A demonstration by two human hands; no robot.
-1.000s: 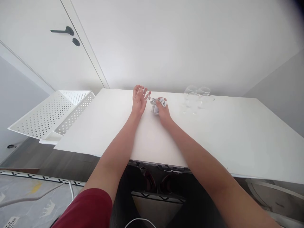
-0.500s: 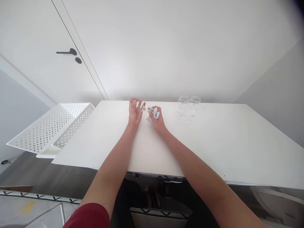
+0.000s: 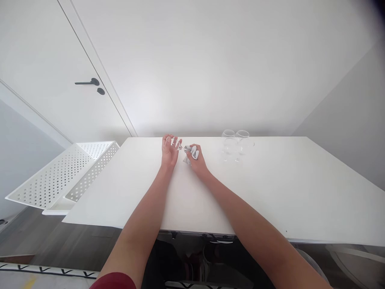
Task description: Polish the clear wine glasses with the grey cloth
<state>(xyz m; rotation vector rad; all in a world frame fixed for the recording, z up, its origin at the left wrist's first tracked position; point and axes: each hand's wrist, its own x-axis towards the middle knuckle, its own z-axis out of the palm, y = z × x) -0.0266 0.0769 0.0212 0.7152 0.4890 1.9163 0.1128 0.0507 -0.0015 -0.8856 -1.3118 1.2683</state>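
Both arms stretch far across a white table point(image 3: 270, 192). My left hand point(image 3: 169, 151) curls around a clear stemmed glass point(image 3: 174, 143) lying on its side, bowl in the palm and stem pointing right. My right hand point(image 3: 195, 159) is closed on a crumpled grey-white cloth point(image 3: 190, 153), which presses against the stem end of that glass. The two hands sit side by side near the table's far edge.
Several clear wine glasses point(image 3: 236, 143) stand in a group right of my hands, by the wall. A white perforated tray rack point(image 3: 57, 172) juts out past the table's left end. A white door with a black handle point(image 3: 90, 82) is at back left.
The camera has tilted upward, so the hands and table sit lower in view. Both hands keep their hold on the glass and cloth, with only small shifts.
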